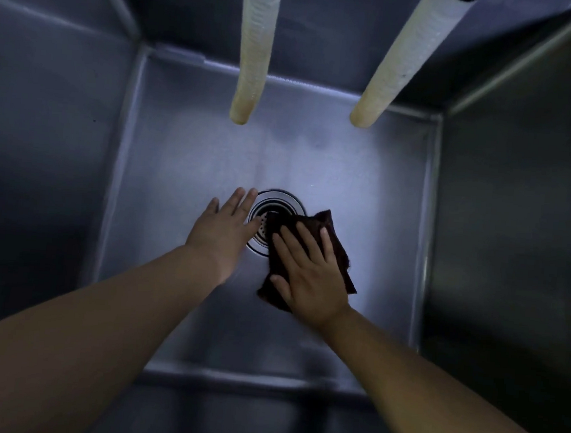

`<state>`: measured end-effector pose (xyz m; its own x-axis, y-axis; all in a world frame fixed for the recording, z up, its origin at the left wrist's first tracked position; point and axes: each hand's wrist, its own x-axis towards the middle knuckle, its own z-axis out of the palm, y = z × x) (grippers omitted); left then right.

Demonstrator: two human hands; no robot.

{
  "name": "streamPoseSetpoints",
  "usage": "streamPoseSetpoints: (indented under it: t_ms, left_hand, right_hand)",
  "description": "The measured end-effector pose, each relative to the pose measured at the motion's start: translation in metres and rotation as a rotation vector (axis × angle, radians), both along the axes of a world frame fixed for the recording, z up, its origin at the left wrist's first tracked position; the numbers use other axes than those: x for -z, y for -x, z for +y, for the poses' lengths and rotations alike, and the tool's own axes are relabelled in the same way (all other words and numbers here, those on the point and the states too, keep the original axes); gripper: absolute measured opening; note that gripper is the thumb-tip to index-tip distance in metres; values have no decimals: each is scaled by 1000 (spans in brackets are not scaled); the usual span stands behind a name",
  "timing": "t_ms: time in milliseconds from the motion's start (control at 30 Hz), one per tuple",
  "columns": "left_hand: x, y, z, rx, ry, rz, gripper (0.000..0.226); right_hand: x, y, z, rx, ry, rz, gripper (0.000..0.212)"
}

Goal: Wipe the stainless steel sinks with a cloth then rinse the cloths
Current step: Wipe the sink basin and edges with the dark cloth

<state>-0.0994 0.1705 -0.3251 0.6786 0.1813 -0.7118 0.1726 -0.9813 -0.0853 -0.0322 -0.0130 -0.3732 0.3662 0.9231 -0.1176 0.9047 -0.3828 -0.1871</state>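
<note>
**Sink floor: cloth at drain**

The right hand [310, 276] presses flat, fingers straight, on a dark cloth [337, 251] lying on the sink [186, 160] floor — the cloth overlaps the drain strainer [274, 205]. The left hand [223, 228] lies open beside the drain, holding nothing. Two pale hoses [256, 50] hang above.

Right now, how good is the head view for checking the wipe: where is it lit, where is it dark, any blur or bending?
Head view: light pools on the sink floor around the drain; the side walls sit in deep shadow. The dark cloth under the right hand shows little detail. The left hand is slightly soft. Wide-angle bending splays the two hoses.
</note>
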Motion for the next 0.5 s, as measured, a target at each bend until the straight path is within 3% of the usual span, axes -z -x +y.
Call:
streamPoseSetpoints:
  t_ms: [200, 500]
  left_hand:
    - [-3, 2, 1, 2, 24, -14, 108]
    - [5, -3, 3, 36, 23, -19, 103]
  right_hand:
    - [2, -23, -25, 176, 114, -70, 78]
    - [4, -118, 55, 356, 120, -136, 72]
